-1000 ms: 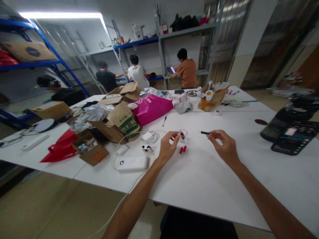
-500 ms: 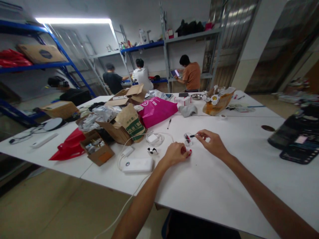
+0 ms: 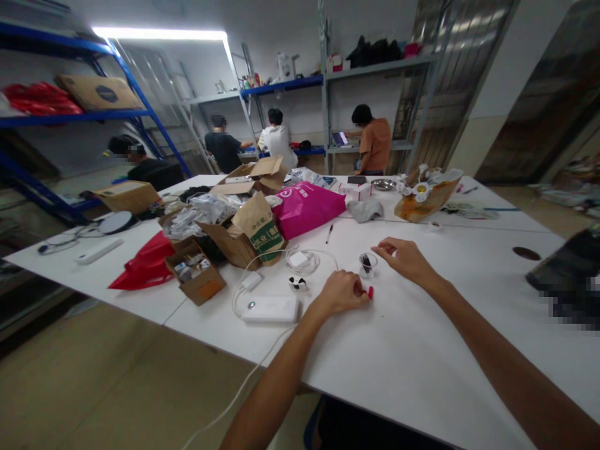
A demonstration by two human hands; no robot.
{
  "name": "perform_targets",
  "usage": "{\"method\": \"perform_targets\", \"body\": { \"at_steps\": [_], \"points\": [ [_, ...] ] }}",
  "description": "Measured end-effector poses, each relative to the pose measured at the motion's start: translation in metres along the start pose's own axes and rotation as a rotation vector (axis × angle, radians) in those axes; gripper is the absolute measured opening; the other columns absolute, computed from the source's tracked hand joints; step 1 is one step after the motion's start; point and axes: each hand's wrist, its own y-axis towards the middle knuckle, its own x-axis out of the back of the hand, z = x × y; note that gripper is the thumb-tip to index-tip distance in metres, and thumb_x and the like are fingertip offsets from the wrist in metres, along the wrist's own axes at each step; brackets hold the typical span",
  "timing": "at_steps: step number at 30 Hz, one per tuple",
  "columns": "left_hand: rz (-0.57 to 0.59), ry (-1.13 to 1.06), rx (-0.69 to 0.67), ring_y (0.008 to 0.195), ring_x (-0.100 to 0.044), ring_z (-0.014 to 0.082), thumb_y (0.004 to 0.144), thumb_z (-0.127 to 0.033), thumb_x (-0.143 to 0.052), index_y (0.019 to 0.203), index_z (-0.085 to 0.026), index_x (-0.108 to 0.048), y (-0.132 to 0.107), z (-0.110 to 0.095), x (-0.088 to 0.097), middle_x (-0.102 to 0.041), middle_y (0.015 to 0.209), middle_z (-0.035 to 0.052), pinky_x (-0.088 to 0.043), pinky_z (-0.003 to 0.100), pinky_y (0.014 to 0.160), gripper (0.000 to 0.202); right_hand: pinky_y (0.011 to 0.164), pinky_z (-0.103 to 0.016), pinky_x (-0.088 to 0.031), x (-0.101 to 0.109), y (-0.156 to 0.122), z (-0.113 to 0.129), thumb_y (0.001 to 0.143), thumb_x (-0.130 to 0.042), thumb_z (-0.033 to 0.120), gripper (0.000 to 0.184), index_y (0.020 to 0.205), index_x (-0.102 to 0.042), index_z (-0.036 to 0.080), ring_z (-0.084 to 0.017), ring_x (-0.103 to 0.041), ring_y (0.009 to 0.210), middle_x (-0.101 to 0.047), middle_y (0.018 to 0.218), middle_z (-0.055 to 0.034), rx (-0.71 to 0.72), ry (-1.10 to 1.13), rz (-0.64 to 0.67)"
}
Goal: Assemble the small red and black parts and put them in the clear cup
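My left hand (image 3: pixel 345 292) rests low over the white table, with thumb and fingers closed on a small red piece (image 3: pixel 370 292) that sticks out at the fingertips. Just beyond it stands a small clear cup (image 3: pixel 368 270) with dark, thin pieces (image 3: pixel 366 260) inside. To the right of the cup's rim is my right hand (image 3: pixel 405 259), its thumb and forefinger pinched together. Whether anything is between those fingertips is too small to make out. A black-and-white small object (image 3: pixel 297 284) lies left of my left hand.
A white power bank (image 3: pixel 270 309) and a coiled white cable (image 3: pixel 307 261) lie to the left. Behind them are a magenta bag (image 3: pixel 309 209), a brown paper bag (image 3: pixel 257 228) and an open carton (image 3: pixel 199 284). A pen (image 3: pixel 330 233) lies farther back. Several people sit near the shelves.
The black-tipped thin piece no longer shows at my right fingertips; dark pieces now show in the cup. My left hand keeps the red piece. The whole view has shifted slightly.
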Motion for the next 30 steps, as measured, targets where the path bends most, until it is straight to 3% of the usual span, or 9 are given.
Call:
{"method": "perform_targets", "body": {
  "at_steps": [5,8,13,16,22,26,30],
  "points": [
    [-0.018,-0.103,0.093,0.081,-0.071,0.0259,0.086,-0.047,-0.076,0.084,-0.019,-0.08,0.0,-0.001,0.001,-0.08,0.087,0.01,-0.047,0.036,0.075,0.029,0.069,-0.032,-0.05,0.035,-0.047,-0.048,0.096,-0.059,0.077,0.058,0.102,-0.078,0.022,-0.017,-0.068,0.074,-0.077,0.092,-0.0063,-0.128,-0.015,-0.026],
    [-0.057,-0.237,0.155,0.08,-0.069,0.0232,0.083,-0.049,-0.079,0.091,-0.019,-0.081,0.001,0.0,0.001,-0.08,0.091,0.0081,-0.045,0.033,0.072,0.031,0.068,-0.032,-0.053,0.057,-0.085,-0.076,0.087,-0.067,0.082,0.062,0.105,-0.078,0.023,-0.019,-0.07,0.08,-0.077,0.097,-0.0073,-0.197,-0.01,0.024],
    [-0.171,-0.537,0.142,0.077,-0.062,0.0179,0.087,-0.042,-0.075,0.093,-0.016,-0.08,0.007,0.0,0.0,-0.077,0.089,0.0052,-0.043,0.03,0.071,0.027,0.081,-0.036,-0.059,0.065,-0.124,-0.1,0.074,-0.083,0.077,0.063,0.108,-0.079,0.025,-0.023,-0.072,0.094,-0.077,0.11,-0.0087,-0.192,0.056,0.17],
    [-0.204,-0.719,0.128,0.075,-0.06,0.0166,0.091,-0.048,-0.073,0.09,-0.015,-0.078,0.01,-0.004,0.001,-0.075,0.083,0.0052,-0.043,0.03,0.071,0.034,0.089,-0.038,-0.059,0.063,-0.127,-0.103,0.079,-0.079,0.075,0.056,0.104,-0.08,0.025,-0.022,-0.072,0.096,-0.077,0.11,-0.0081,-0.186,0.102,0.209],
    [-0.228,-1.016,0.145,0.073,-0.059,0.0141,0.09,-0.054,-0.076,0.092,-0.014,-0.076,0.013,-0.007,-0.001,-0.074,0.085,0.0052,-0.044,0.028,0.071,0.039,0.09,-0.039,-0.057,0.065,-0.123,-0.095,0.093,-0.066,0.071,0.047,0.09,-0.078,0.026,-0.021,-0.07,0.092,-0.076,0.101,-0.006,-0.13,0.109,0.209],
    [-0.258,-1.112,0.179,0.074,-0.059,0.0131,0.087,-0.047,-0.078,0.093,-0.015,-0.077,0.015,-0.006,-0.003,-0.075,0.09,0.0062,-0.044,0.026,0.07,0.033,0.091,-0.039,-0.057,0.063,-0.121,-0.083,0.094,-0.065,0.072,0.048,0.091,-0.077,0.025,-0.022,-0.071,0.094,-0.076,0.102,-0.0064,-0.123,0.131,0.096],
    [-0.268,-1.189,0.214,0.083,-0.067,0.0153,0.086,-0.046,-0.081,0.095,-0.015,-0.077,0.014,-0.007,0.0,-0.078,0.096,0.0093,-0.049,0.027,0.073,0.033,0.091,-0.039,-0.058,0.06,-0.117,-0.073,0.092,-0.069,0.073,0.05,0.097,-0.078,0.024,-0.021,-0.071,0.095,-0.076,0.103,-0.0071,-0.15,0.173,-0.12]
  ]
}}
